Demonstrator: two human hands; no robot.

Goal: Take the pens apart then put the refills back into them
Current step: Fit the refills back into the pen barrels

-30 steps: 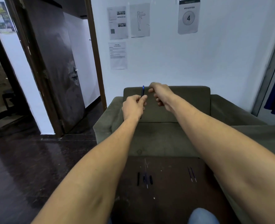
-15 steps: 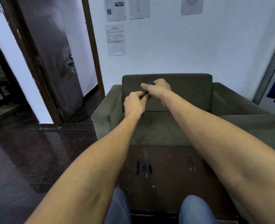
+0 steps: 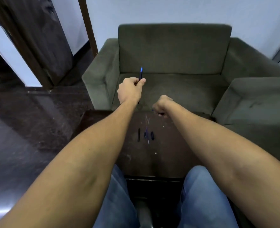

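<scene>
Left fingers [image 3: 141, 81]: pinched with the thumb round a dark pen [image 3: 141, 74], blue tip pointing up beyond the knuckles.
Right hand [image 3: 162, 104]: curled over a small dark piece, grip unclear.
Loose parts [image 3: 145, 135]: short dark pieces lying on the brown table [image 3: 165, 155], below both hands.
Armchair [image 3: 173, 51]: behind the fingers.
</scene>
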